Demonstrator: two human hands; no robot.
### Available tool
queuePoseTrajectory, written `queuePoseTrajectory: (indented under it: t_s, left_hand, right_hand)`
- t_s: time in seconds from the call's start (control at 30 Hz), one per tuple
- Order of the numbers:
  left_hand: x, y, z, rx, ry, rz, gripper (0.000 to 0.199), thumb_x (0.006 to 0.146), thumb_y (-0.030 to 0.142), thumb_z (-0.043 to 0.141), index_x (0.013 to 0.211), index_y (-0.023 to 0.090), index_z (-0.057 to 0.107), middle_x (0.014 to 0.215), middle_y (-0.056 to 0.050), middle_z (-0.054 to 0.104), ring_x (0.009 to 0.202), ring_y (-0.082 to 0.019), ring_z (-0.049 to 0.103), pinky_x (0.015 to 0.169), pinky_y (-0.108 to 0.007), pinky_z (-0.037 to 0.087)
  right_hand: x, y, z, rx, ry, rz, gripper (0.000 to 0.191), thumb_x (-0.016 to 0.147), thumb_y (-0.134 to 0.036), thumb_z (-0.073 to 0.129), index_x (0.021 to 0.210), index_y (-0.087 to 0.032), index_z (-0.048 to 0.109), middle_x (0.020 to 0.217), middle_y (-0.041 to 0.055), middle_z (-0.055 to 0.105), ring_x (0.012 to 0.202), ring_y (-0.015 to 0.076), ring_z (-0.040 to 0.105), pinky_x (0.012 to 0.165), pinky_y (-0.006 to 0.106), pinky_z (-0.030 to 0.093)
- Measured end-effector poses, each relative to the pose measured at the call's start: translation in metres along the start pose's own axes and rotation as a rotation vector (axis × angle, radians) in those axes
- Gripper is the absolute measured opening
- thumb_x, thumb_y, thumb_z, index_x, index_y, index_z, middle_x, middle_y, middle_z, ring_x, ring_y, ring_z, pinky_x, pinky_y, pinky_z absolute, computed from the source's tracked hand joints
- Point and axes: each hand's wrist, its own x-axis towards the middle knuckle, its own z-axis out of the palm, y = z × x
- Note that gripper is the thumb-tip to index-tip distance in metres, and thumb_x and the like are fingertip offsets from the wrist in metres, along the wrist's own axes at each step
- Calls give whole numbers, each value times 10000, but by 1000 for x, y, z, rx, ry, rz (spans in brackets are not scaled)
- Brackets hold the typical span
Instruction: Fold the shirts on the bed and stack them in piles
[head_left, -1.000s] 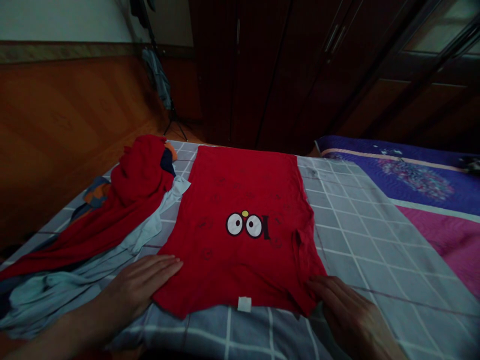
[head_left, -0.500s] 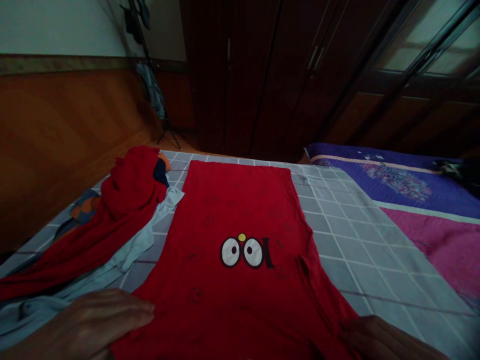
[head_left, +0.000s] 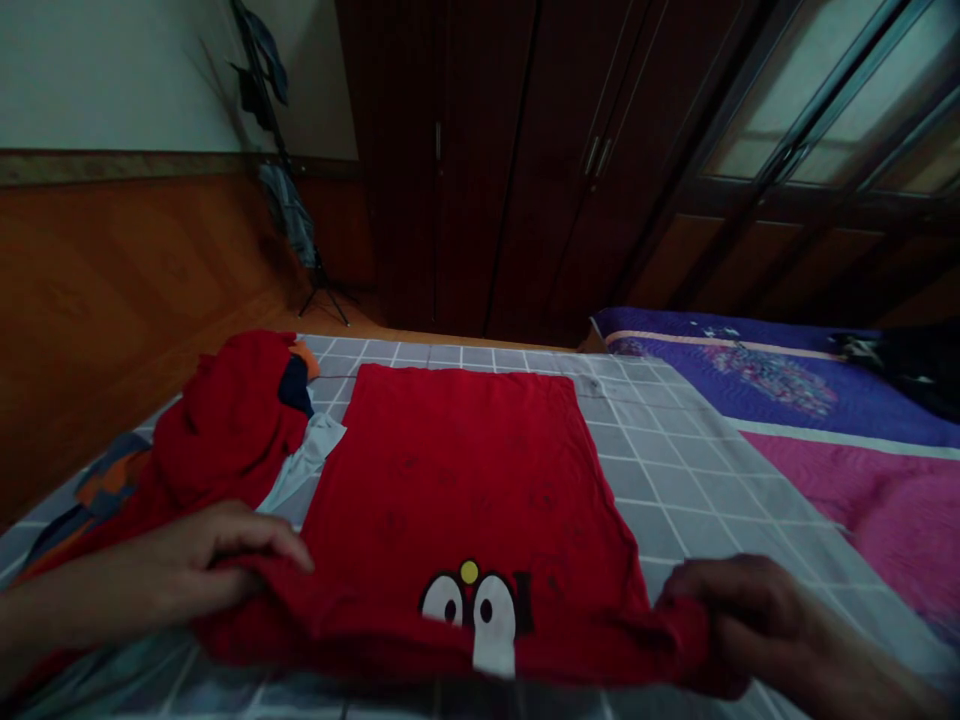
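A red T-shirt [head_left: 472, 470] with printed cartoon eyes and a yellow dot lies on a grey checked bed sheet [head_left: 660, 450]. Its far part is flat, while the near part is raised off the sheet and bends through the eye print. On the left, my left hand [head_left: 217, 560] pinches the raised cloth between thumb and fingers. My right hand [head_left: 750, 620] grips the opposite side, with some red cloth bunched below its fingers.
At the left is a heap of clothes [head_left: 232, 410] in red, navy, orange and pale blue. A purple and pink bedspread [head_left: 787, 370] lies to the right. Behind the bed stand a dark wooden wardrobe [head_left: 480, 200] and a coat stand [head_left: 270, 120] with hanging items.
Both hands have closed on the shirt's near part and lifted it, moving away from me. The shirt, flat before, now folds across the eyes. The camera view has tilted slightly up.
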Motion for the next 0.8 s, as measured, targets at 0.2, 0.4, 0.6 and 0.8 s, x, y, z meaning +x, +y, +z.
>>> queuePoseTrajectory:
  t_s: [0.2, 0.4, 0.6, 0.8]
  left_hand:
    - [128, -28, -64, -656, -25, -328, 306, 725, 215, 665, 1018, 128, 687, 957, -38, 728, 848, -234, 685, 724, -307, 534]
    - [211, -93, -39, -899, 29, -440, 377, 623, 236, 795, 961, 121, 672, 887, -77, 725, 756, -203, 683, 681, -256, 530]
    - [220, -131, -8, -892, 170, -512, 380, 632, 287, 808, 952, 156, 649, 883, -69, 719, 748, -173, 678, 693, -241, 515]
    - [221, -126, -13, -951, 312, -514, 393, 587, 270, 831, 915, 170, 638, 828, -36, 713, 682, -160, 664, 638, -237, 507]
  right_hand:
    - [125, -53, -80, 209, 2, 82, 195, 517, -209, 571, 666, -159, 687, 605, 32, 655, 504, 139, 555, 474, 224, 404]
    - [248, -19, -104, 193, 29, 53, 147, 486, -185, 556, 592, -135, 645, 491, -12, 559, 420, 71, 422, 404, 189, 273]
    - [278, 35, -98, 242, 115, 38, 243, 588, -308, 674, 768, -145, 675, 607, -14, 601, 477, 68, 426, 441, 202, 259]
    - [272, 37, -103, 277, 248, 4, 298, 560, -351, 729, 767, -141, 686, 594, -1, 600, 504, 94, 456, 484, 233, 308]
